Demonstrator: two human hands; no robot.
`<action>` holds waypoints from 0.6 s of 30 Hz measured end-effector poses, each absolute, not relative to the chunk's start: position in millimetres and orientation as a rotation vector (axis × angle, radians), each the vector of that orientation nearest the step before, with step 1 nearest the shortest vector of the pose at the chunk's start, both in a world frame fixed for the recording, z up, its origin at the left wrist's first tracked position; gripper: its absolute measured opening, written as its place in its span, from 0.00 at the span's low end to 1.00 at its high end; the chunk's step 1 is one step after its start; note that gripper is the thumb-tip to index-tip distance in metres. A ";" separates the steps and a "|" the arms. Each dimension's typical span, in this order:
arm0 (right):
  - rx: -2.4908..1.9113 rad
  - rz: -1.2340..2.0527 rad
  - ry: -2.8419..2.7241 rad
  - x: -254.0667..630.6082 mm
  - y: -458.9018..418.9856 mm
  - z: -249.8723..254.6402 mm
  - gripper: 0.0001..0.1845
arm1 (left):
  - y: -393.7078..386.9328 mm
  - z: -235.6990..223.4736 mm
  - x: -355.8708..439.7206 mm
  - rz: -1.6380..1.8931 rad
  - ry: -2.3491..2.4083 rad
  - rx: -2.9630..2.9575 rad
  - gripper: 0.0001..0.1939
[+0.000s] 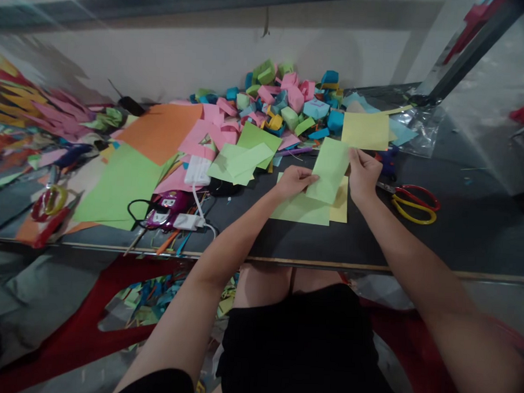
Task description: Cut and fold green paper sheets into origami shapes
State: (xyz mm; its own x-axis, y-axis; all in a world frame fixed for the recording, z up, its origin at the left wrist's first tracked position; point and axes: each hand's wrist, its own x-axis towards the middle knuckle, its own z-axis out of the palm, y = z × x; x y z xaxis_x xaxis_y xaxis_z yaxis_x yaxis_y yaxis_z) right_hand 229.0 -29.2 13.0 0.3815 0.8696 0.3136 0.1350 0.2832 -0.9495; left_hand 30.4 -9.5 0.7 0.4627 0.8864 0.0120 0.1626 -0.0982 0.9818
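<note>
I hold a folded light green paper (pixel 330 167) above the dark table (pixel 460 240). My left hand (pixel 294 181) pinches its lower left edge; my right hand (pixel 363 175) grips its right edge. Under it lie a flat green sheet (pixel 298 211) and a yellow sheet (pixel 341 207). Another yellow sheet (pixel 365 130) rests just behind my right hand.
A heap of folded paper boxes (pixel 287 99) in pink, blue and green sits at the back. Red-and-yellow scissors (pixel 411 202) lie right of my hands. Orange (pixel 161 128), green and pink sheets, a white power strip (pixel 197 170) and cables cover the left side.
</note>
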 end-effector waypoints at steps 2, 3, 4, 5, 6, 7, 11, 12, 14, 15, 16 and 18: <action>-1.204 0.826 -1.104 228.2 -29.3 13.7 0.31 | -8.5 0.5 30.5 0.806 0.979 1.498 0.14; -1.212 0.913 -1.123 228.5 -29.1 13.8 0.31 | -8.7 1.0 30.5 0.812 0.987 1.445 0.13; -1.223 0.982 -1.143 229.1 -28.9 14.0 0.30 | -9.3 1.8 30.4 0.822 0.989 1.394 0.13; -1.232 1.028 -1.159 229.6 -28.9 14.2 0.30 | -10.1 2.5 30.4 0.836 0.988 1.346 0.13; -1.237 1.054 -1.169 230.1 -29.1 14.5 0.29 | -10.9 3.2 30.5 0.852 0.987 1.302 0.13; -1.239 1.074 -1.177 230.3 -29.5 14.8 0.28 | -11.7 3.7 30.5 0.868 0.983 1.263 0.13; -1.257 1.161 -1.217 229.5 -31.2 14.4 0.25 | -11.2 3.2 30.8 0.900 0.983 1.183 0.14; -1.262 1.169 -1.221 229.0 -31.3 13.9 0.25 | -10.3 2.5 30.8 0.901 0.986 1.181 0.15; -1.263 1.180 -1.214 228.4 -31.3 13.1 0.24 | -8.3 1.1 30.4 0.923 0.984 1.186 0.16; -1.261 1.193 -1.207 228.3 -31.3 12.8 0.24 | -7.3 0.4 30.0 0.950 0.977 1.191 0.17; -1.258 1.213 -1.201 228.4 -31.2 12.6 0.24 | -6.5 -0.3 29.5 0.984 0.968 1.194 0.17; -1.257 1.257 -1.203 229.1 -31.3 12.5 0.25 | -5.4 -1.2 28.3 1.043 0.956 1.198 0.17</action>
State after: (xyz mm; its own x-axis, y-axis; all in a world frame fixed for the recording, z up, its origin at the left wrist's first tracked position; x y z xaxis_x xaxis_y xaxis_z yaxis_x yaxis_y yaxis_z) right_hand 229.1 -31.3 12.5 -0.0150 0.9981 -0.0598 0.0155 -0.0596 -0.9981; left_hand 28.3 -5.4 -1.2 0.2550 0.9665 -0.0302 -0.1137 0.0609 0.9916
